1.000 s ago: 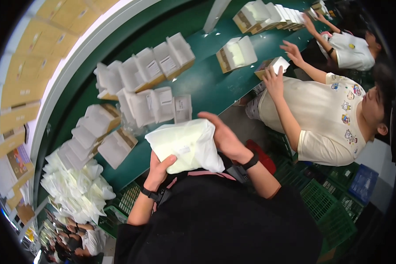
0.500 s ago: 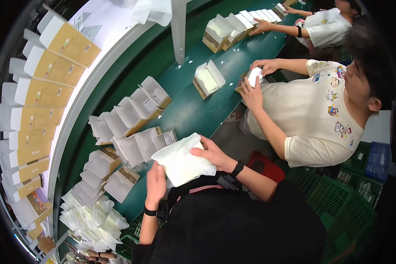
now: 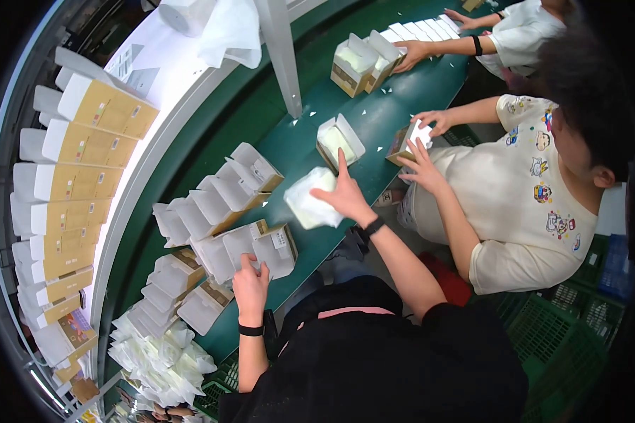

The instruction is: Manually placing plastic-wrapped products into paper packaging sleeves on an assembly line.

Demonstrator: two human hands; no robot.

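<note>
My right hand (image 3: 344,194) reaches forward over the green belt (image 3: 374,120) and grips a white soft packet (image 3: 309,202). Just beyond it lies an open brown carton (image 3: 337,141) with a white packet inside. My left hand (image 3: 250,283) rests on an open carton (image 3: 274,248) at the near end of a row of open white-flapped cartons (image 3: 219,204). A black band sits on each wrist.
A pile of white packets (image 3: 159,356) lies at lower left. Stacked brown-and-white cartons (image 3: 77,166) line the left rim. A person in a cream shirt (image 3: 522,204) folds a small carton (image 3: 408,139) at right. Another person (image 3: 522,28) works farther along. A grey post (image 3: 281,53) stands on the belt.
Both hands held the white packet near my body; now the right hand alone carries it forward toward the open carton, and the left hand has dropped onto a near carton.
</note>
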